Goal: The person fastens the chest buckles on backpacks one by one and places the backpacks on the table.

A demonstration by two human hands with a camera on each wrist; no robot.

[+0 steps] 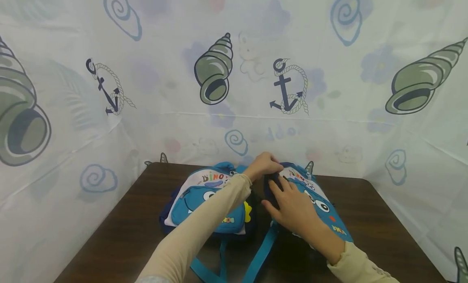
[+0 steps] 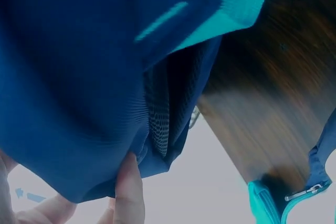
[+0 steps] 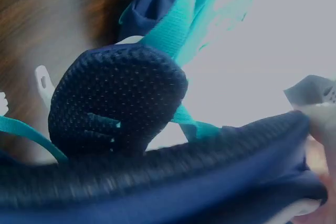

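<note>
A blue and white toy-style backpack [image 1: 325, 210] with a cartoon face leans on the right side of the dark table. My left hand [image 1: 264, 165] pinches navy fabric at its upper left edge. In the left wrist view, that thumb and fingers [image 2: 129, 192] hold the navy cloth [image 2: 68, 103] from below. My right hand [image 1: 296, 208] lies over the bag's left side, fingers spread and touching the dark padding. In the right wrist view, a dark mesh padded strap [image 3: 118, 95] shows close up; the right fingers are not plainly visible there.
A second matching backpack [image 1: 193, 197] lies to the left, partly behind my left sleeve. Teal straps [image 1: 265, 246] trail toward the table's front edge. White printed cloth [image 1: 161, 80] surrounds the brown table [image 1: 120, 234] on the back and sides.
</note>
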